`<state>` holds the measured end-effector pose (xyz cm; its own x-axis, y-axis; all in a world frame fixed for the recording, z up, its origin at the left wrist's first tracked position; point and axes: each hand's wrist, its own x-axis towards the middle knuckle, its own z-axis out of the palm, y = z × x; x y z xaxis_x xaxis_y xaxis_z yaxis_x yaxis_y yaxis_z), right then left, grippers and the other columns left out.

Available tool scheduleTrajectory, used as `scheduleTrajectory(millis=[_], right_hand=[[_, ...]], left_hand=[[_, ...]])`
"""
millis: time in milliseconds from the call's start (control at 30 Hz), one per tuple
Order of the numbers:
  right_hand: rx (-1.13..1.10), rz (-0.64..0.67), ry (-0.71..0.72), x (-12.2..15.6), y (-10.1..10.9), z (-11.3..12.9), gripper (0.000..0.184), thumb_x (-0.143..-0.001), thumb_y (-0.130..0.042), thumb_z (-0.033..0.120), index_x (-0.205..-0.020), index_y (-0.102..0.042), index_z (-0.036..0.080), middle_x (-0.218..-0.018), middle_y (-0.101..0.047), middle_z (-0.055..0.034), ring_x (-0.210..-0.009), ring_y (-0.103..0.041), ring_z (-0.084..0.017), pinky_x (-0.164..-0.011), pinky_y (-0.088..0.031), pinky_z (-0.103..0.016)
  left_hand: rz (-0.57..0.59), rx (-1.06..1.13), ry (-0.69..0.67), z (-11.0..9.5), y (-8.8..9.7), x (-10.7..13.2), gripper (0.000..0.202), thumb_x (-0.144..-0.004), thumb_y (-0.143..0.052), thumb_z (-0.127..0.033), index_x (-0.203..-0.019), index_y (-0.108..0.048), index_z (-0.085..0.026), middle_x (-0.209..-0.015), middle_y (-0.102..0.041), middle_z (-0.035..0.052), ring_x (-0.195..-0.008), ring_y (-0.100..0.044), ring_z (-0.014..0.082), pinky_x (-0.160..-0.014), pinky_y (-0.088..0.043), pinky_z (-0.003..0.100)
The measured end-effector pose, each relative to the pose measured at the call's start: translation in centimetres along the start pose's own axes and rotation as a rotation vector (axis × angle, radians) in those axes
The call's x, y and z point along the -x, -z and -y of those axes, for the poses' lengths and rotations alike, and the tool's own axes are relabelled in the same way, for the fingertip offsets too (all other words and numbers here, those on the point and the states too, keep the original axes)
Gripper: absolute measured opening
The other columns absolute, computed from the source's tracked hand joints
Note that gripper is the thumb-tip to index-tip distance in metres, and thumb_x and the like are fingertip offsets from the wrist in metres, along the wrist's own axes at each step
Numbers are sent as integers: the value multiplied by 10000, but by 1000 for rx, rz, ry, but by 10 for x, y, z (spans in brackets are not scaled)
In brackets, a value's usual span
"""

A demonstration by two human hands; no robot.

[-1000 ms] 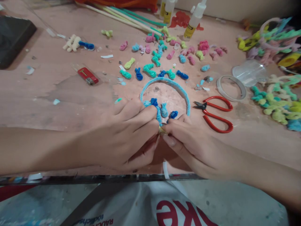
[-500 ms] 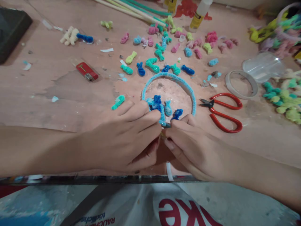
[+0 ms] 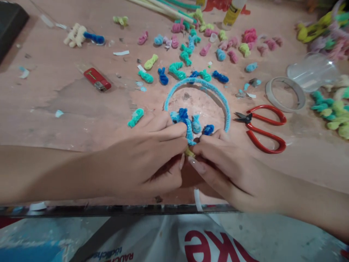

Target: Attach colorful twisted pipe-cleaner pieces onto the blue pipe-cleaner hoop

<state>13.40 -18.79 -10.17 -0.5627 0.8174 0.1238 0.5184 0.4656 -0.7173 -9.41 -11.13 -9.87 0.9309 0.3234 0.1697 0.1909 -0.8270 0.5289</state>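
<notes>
My left hand and my right hand meet near the table's front edge, fingers pinched together. Between their fingertips shows a small yellow piece, mostly covered by the fingers. Just beyond them, a light blue fuzzy headband arcs over the table, its lower ends hidden by my hands. Inside the arc are a dark blue twisted pipe-cleaner piece, a light blue one and another dark blue one. A green pipe-cleaner piece lies beside my left knuckles.
Red-handled scissors lie right of the headband, near a tape roll and a clear plastic cup. A red lighter is at left. Several coloured twists lie at the back, beside a glue bottle.
More of the yellow piece shows between my fingertips, and my right fingers have shifted slightly. The view has moved a little; the objects on the table look unmoved.
</notes>
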Motion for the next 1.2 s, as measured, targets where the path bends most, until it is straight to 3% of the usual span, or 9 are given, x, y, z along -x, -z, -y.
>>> scheduleTrajectory(millis=[300,533,700,933,1200], right_hand=[[-27,70,-54,-3,4,-3,287,-1140,-395,244,-865,-473,220,-767,-554,8,-702,-492,-163,-789,-371,-384],[56,70,-2,-4,4,-5,337,-1160,-342,234,-825,-384,241,-747,-484,17,-679,-408,-169,-772,-342,-375],[58,88,35,-5,4,-8,349,-1173,-315,262,-834,-396,237,-788,-521,-9,-713,-433,-180,-745,-323,-362],[25,72,52,-2,2,-12,337,-1185,-281,276,-880,-418,234,-804,-530,-8,-723,-450,-187,-766,-306,-363],[-47,110,-45,-9,5,-3,300,-1115,-394,168,-827,-351,242,-757,-457,23,-680,-393,-153,-727,-293,-345]], left_hand=[[23,56,-43,3,-2,2,205,-1047,-393,-121,-888,-484,-212,-868,-534,29,-742,-474,193,-690,-376,370],[-7,38,-70,6,-4,8,171,-1076,-372,-146,-996,-508,-214,-981,-610,55,-882,-564,220,-814,-465,368],[-28,45,-101,6,0,8,183,-1067,-379,-145,-1057,-553,-197,-1034,-663,86,-974,-626,241,-897,-510,372],[-12,110,-60,3,2,3,243,-1075,-350,-135,-939,-537,-210,-892,-605,44,-841,-607,211,-814,-514,357],[-38,91,-80,6,-2,5,246,-1076,-348,-135,-960,-553,-206,-908,-623,49,-855,-608,218,-825,-497,354]])
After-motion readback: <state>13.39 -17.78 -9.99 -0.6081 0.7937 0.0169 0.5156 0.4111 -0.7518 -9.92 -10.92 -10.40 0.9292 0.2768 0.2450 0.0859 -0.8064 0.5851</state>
